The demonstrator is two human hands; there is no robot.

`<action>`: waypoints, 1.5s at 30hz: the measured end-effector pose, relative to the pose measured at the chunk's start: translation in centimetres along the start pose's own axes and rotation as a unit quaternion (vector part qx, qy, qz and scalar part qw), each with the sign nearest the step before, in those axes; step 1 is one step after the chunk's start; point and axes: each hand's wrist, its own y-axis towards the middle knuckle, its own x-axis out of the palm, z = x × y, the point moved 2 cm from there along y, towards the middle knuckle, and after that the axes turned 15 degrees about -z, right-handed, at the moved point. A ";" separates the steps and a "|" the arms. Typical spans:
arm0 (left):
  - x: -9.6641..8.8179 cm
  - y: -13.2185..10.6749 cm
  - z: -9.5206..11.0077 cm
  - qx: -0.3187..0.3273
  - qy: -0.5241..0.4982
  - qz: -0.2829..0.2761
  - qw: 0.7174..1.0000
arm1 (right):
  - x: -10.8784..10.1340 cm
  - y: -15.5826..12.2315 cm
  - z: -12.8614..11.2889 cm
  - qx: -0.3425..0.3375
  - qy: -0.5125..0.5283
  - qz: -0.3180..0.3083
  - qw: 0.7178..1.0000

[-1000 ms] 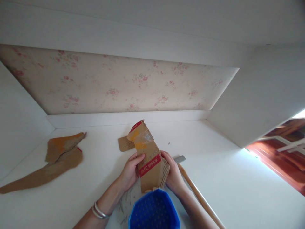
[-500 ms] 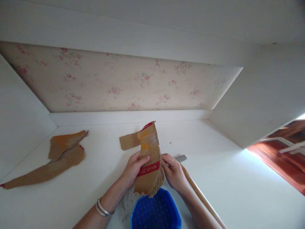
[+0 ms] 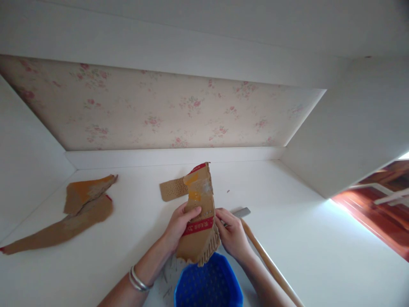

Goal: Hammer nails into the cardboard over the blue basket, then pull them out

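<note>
Cardboard piece (image 3: 198, 221) with red tape stands upright above the blue basket (image 3: 207, 286); left hand (image 3: 177, 226) fingers clamp its left edge; right hand (image 3: 233, 234) fingers pinch its right edge; wooden handle (image 3: 270, 264) lies just right.

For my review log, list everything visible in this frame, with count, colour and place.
held cardboard piece: one, brown with a red band and yellow patches, upright between both hands above the basket
basket: one, blue, perforated, bottom centre
small cardboard scrap: one, brown, dotted with holes, flat on the shelf behind the held piece
torn cardboard strips: about two, brown, one with an orange patch, left on the shelf
stick: one, wooden with a grey metal tip, right of the hands
shelf: one, white
back panel: one, cream with pink flowers
bangles: silver, left wrist
left hand: grips the piece's left edge
right hand: fingers grip its right edge
</note>
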 end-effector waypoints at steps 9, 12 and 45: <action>0.3 -0.1 0.8 0.000 -0.018 -0.005 1.000 | 0.0 0.2 0.5 0.008 0.001 0.005 1.000; 0.2 0.1 0.4 0.004 -0.007 -0.002 1.000 | 0.0 -0.1 0.3 0.005 0.003 0.004 1.000; 0.8 0.4 2.1 0.081 0.202 0.049 0.975 | -1.2 -0.4 -0.1 -0.026 -0.003 0.061 0.998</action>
